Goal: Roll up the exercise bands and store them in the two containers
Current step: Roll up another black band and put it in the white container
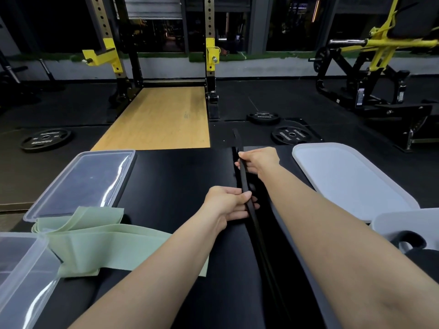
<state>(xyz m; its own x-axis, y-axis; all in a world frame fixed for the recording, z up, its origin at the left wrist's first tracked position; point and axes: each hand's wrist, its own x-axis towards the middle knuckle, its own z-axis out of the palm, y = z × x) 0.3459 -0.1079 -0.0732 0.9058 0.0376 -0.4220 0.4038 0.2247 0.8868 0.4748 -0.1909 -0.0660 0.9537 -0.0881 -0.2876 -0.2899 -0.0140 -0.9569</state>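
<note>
A long black exercise band [245,181] runs straight away from me down the middle of the black mat. My right hand [260,162] grips it at the far end. My left hand [231,204] pinches it closer to me, thumb on top. A pale green flat band [102,243] lies loosely folded on the mat at the left. A clear container [21,276] stands at the near left. A grey container [389,222] at the near right holds a dark rolled item [411,239].
A clear lid [59,198] lies at the left and a white lid [351,176] at the right. Weight plates [46,138] [293,135] lie on the gym floor beyond the mat. A squat rack with a wooden platform [161,117] stands ahead.
</note>
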